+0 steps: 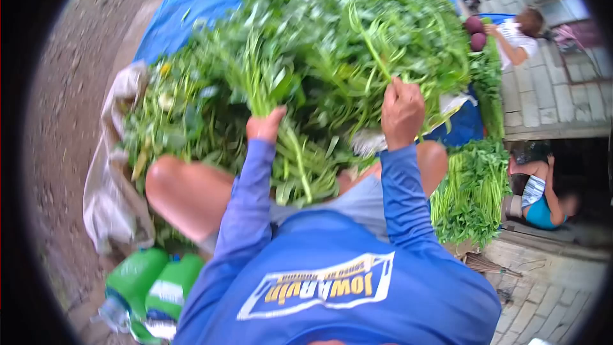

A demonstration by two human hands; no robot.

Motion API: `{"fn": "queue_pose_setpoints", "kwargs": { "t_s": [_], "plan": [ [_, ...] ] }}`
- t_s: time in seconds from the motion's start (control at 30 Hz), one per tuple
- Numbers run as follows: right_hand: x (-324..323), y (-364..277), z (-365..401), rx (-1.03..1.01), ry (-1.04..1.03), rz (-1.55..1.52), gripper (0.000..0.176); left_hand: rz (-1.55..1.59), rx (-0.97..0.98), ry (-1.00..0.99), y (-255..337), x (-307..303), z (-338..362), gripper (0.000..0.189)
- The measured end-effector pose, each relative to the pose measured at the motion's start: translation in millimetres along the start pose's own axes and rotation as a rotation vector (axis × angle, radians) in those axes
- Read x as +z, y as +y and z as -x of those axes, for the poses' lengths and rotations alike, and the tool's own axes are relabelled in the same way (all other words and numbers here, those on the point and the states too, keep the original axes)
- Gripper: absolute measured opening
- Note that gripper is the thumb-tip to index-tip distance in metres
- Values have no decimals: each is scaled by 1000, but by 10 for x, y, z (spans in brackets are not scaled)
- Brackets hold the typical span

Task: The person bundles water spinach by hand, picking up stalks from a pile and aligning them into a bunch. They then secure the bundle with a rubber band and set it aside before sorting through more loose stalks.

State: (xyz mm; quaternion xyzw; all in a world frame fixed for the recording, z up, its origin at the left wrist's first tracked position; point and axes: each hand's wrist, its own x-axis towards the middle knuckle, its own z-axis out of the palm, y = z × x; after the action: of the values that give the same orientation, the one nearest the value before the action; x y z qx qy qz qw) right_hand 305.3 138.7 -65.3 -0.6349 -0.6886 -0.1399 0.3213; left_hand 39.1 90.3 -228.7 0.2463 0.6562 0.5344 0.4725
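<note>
A large heap of leafy green stalks point(319, 57) spreads in front of my crossed legs. My left hand point(267, 125) is wrapped round a bunch of green stems point(255, 89), whose leaves fan out upward and whose lower ends stick out below the fist. To the right, my right hand point(403, 112) is closed on a thin green stalk point(373, 48) that points up and left over the heap. The two hands are apart, both above the near part of the heap.
Blue tarp point(172, 16) lies under the heap, with a pale sack point(118, 172) at left. Green plastic containers point(137, 275) stand at lower left. Stacked greens point(469, 185) lie at right. Two people point(516, 41) point(543, 201) are beyond, beside a block wall point(562, 99).
</note>
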Motion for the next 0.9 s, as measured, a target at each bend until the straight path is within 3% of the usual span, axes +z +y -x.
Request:
{"fn": "queue_pose_setpoints", "kwargs": {
  "t_s": [0.1,0.17,0.23,0.3,0.37,0.43,0.57,0.63,0.7,0.73,0.77,0.83,0.9],
  "plan": [
    [211,-395,407,29,-152,-113,12,-172,-46,60,27,-113,7,40],
    [373,-630,710,-67,-245,-222,15,-202,-35,91,-209,-158,-137,42],
    [490,-816,990,80,-355,-522,19,-220,-66,81,-186,-207,-105,43],
    [596,-871,1176,165,-474,-691,23,-35,-70,78,-232,-215,-86,41],
    [745,-846,1335,475,-756,-958,25,200,-93,-21,-260,-235,-85,35],
    [818,-796,1408,519,-905,-1040,28,264,-204,-101,-72,-274,58,37],
    [934,-636,1463,564,-1185,-1041,32,511,-519,-276,-627,-341,-157,48],
    [1037,-611,1561,516,-1187,-1045,31,419,-455,-155,-732,-296,-135,61],
    [1124,-592,1623,443,-1211,-997,31,245,-103,55,-702,-137,-1,65],
    [1043,-649,1567,206,-1164,-808,32,184,-50,48,-640,-106,33,65],
    [1143,-630,1667,50,-1088,-814,33,20,-270,6,-595,-152,59,51],
    [1016,-731,1641,262,-1235,-900,34,57,-400,-70,-447,-237,99,44],
    [954,-752,1504,355,-1138,-1016,30,29,-262,-76,-318,-280,105,37]
  ]
}}
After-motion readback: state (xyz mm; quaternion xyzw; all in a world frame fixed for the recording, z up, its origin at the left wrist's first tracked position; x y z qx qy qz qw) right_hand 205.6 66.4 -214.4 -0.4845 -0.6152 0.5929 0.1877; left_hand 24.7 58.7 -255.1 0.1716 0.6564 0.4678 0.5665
